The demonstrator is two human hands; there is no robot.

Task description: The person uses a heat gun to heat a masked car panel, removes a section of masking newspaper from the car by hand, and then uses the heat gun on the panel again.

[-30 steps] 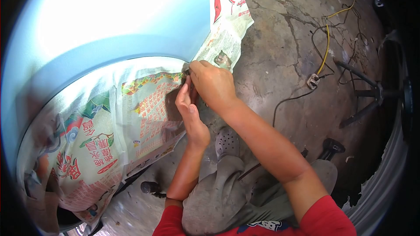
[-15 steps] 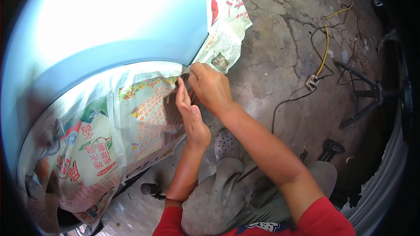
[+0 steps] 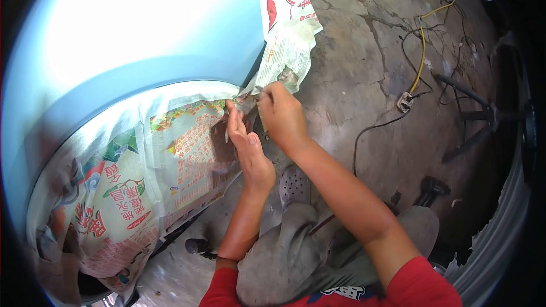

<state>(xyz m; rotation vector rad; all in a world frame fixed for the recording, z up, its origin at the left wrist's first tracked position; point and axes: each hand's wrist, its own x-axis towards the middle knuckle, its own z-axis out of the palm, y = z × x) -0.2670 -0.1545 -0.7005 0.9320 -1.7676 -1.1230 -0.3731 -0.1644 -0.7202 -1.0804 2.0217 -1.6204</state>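
A light blue, glossy curved panel [image 3: 187,68], like a vehicle's body panel, fills the upper left with strong glare. Printed masking paper [image 3: 193,153] with red characters hangs below its curved edge. My left hand [image 3: 252,156] is upright beside the paper near the panel's lower corner, fingers stretched and together, fingertips touching the paper's upper edge. Just right of it, my right hand [image 3: 282,116] is closed in a pinch on the paper's edge by the corner. Its fingertips are partly hidden. Another printed sheet [image 3: 290,34] runs up the panel's right edge, with a torn hole near its bottom.
Cracked concrete floor [image 3: 347,96] stretches to the right. A yellow and black cable with a plug connection [image 3: 405,102] lies there, near a dark metal stand [image 3: 483,116]. A dark tool [image 3: 432,190] lies near my knee. A grey perforated clog [image 3: 294,185] is on my foot.
My right hand has moved slightly right and down, away from the panel corner, drawing the paper's edge with it. My left hand stays nearly in place.
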